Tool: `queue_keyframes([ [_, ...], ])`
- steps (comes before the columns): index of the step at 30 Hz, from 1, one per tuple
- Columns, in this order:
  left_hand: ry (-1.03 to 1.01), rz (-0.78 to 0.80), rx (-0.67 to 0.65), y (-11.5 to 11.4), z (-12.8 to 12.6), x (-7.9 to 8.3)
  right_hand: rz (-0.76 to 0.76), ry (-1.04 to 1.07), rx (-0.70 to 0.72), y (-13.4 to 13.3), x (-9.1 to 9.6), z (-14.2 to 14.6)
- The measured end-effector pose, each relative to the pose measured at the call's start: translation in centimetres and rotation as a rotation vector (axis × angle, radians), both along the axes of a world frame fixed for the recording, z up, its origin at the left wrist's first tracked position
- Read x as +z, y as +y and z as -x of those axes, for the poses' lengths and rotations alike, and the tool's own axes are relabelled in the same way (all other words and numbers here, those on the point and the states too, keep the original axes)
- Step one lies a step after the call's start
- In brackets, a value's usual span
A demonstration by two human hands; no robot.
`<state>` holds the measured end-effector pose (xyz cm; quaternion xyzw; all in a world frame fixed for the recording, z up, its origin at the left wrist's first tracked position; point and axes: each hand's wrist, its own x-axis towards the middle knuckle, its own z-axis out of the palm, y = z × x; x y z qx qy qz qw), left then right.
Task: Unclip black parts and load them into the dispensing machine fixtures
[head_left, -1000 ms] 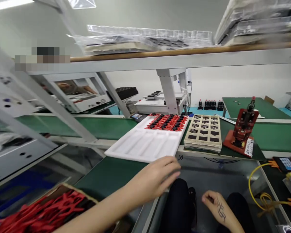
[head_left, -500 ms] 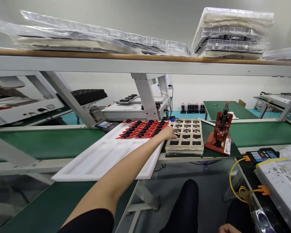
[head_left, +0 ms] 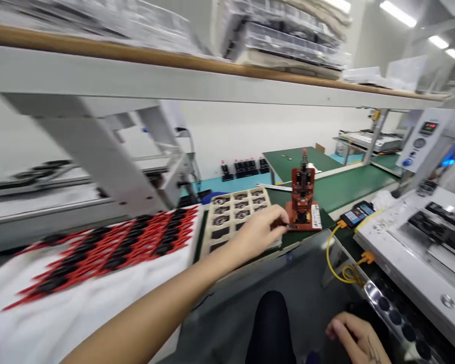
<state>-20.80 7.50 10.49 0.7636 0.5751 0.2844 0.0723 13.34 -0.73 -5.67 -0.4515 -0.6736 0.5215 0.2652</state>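
Note:
My left hand (head_left: 263, 230) reaches across from the left, its thumb and fingertips pinched on a small dark part that is mostly hidden. It is in front of the base of a red press fixture (head_left: 302, 189), which stands upright with a white label on its base. Under and behind my forearm lies a beige molded tray (head_left: 231, 221) with dark round parts in its far pockets. Low at the right, my right hand (head_left: 358, 336) is held near my leg, fingers curled, with no object visible in it.
Left of the tray, a white foam sheet (head_left: 136, 298) carries rows of red sticks with black parts (head_left: 121, 253). A white machine (head_left: 413, 268) stands at the right, with a yellow cable (head_left: 328, 260) beside it. A shelf beam (head_left: 174, 83) crosses overhead, loaded with plastic trays (head_left: 288, 45).
My left hand has moved from the beige tray rightward to the red press fixture, with a small dark part pinched. The view has turned right, and more of my right hand shows.

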Motion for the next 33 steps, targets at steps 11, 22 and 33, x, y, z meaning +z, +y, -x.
queue_keyframes([
  [11, -0.135, -0.603, -0.828, 1.1, -17.0, -1.0, -0.456, 0.226, -0.373, 2.1, 13.2, -3.8],
  [22, -0.133, -0.466, -1.049, 1.8, -28.4, -0.1, -0.392, 0.023, -0.573, 0.6, 14.3, -13.8],
  [33, 0.045, -0.055, -1.044, 13.0, -46.8, 4.9, -0.557, -0.15, -1.065, -3.6, 15.0, -27.1],
])
